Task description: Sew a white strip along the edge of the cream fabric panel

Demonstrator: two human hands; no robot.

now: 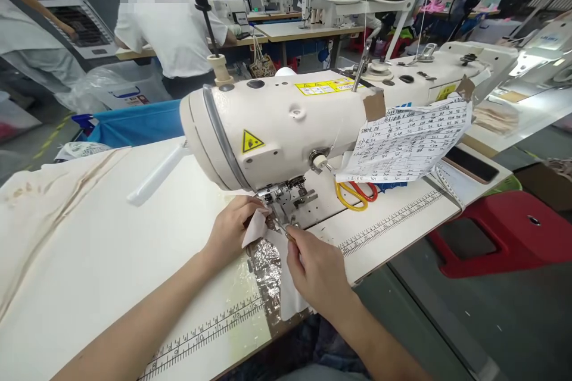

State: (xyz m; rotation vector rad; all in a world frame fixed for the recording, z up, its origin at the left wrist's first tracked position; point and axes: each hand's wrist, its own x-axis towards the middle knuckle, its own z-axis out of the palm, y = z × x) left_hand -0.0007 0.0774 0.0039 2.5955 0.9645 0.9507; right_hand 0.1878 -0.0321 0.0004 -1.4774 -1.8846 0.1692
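A white sewing machine (272, 125) stands in front of me, its presser foot and needle area at the lower left of its body. My left hand (229, 227) is closed on a folded edge of white fabric (255, 228) beside the presser foot. My right hand (318, 271) pinches a thin metal tool (281, 227), with its tip toward the foot; its exact kind I cannot make out. Below the hands, a white fabric strip (289, 292) hangs toward the table's front edge, over shiny clear tape (268, 271).
Scissors with yellow and red handles (353, 195) lie under the machine arm. A handwritten sheet (406, 143) is taped to the machine. A phone (471, 165) rests at right, near a red stool (504, 232). Cream fabric (40, 208) lies at left. A person (156, 30) sits beyond.
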